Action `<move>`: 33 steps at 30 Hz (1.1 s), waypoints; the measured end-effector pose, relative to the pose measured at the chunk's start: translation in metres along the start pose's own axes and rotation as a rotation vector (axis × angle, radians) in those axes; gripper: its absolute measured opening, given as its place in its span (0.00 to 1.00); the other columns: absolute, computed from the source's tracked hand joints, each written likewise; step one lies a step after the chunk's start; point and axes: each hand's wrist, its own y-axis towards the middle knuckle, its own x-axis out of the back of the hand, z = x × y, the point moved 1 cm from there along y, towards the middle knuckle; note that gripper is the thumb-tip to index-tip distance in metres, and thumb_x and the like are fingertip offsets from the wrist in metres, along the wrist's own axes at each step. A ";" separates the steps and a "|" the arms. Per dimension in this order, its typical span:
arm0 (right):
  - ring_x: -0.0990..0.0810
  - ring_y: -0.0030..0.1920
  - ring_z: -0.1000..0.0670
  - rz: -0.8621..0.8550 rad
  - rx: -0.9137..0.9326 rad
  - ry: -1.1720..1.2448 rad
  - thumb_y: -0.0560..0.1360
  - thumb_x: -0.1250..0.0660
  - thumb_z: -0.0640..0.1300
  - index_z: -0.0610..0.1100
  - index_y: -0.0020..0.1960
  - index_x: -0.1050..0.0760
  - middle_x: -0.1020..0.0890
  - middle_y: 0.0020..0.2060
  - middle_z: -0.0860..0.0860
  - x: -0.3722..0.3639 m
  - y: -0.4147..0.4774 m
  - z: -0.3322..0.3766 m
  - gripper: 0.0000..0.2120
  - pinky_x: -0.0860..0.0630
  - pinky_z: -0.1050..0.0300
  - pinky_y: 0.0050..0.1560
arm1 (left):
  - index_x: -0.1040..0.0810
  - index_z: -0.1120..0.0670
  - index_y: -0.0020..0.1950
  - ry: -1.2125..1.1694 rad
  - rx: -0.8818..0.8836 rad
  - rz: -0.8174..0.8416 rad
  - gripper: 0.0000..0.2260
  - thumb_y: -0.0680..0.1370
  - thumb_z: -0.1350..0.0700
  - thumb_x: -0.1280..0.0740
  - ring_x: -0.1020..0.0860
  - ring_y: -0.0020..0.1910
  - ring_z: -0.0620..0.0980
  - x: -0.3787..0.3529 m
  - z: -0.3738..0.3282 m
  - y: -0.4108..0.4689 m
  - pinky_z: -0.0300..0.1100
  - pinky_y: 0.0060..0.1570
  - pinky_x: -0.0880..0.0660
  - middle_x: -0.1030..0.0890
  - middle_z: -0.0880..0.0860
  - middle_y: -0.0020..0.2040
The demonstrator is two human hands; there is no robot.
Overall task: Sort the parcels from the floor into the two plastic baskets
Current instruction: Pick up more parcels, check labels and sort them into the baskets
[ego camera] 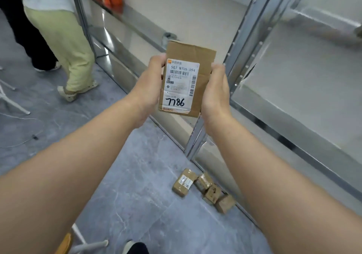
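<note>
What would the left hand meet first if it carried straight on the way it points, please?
The left hand grips the brown cardboard parcel; beyond it, probably the grey metal shelf rack, depth unclear.

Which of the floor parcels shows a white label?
The leftmost parcel, its label facing up; the other three beside it show only brown wrapping.

Four brown parcels [204,181] lie on grey floor [137,175]

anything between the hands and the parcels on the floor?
Nothing visible on the floor: the floor parcels lie exposed beside the shelving. But the left hand and right hand both grip the labelled parcel, so they're occupied.
</note>
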 end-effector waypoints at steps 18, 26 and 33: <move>0.15 0.51 0.46 -0.076 0.380 0.093 0.82 0.49 0.67 0.47 0.62 0.24 0.14 0.50 0.48 0.237 -0.093 0.254 0.28 0.19 0.45 0.49 | 0.21 0.46 0.47 -0.016 -0.493 0.176 0.24 0.86 0.40 0.54 0.17 0.31 0.39 -0.159 -0.254 -0.171 0.44 0.41 0.24 0.16 0.38 0.34; 0.18 0.46 0.47 -0.177 0.475 0.110 0.86 0.50 0.62 0.49 0.54 0.25 0.17 0.43 0.50 0.317 -0.119 0.310 0.21 0.20 0.49 0.47 | 0.24 0.45 0.46 -0.078 -0.558 0.295 0.22 0.85 0.39 0.54 0.19 0.45 0.50 -0.214 -0.310 -0.219 0.48 0.49 0.24 0.16 0.39 0.31; 0.15 0.56 0.41 -0.318 0.486 0.080 0.72 0.50 0.70 0.48 0.60 0.23 0.14 0.53 0.46 0.346 -0.147 0.322 0.32 0.17 0.36 0.60 | 0.24 0.43 0.51 -0.184 -0.525 0.422 0.19 0.85 0.38 0.52 0.20 0.56 0.53 -0.243 -0.315 -0.237 0.56 0.64 0.25 0.17 0.49 0.50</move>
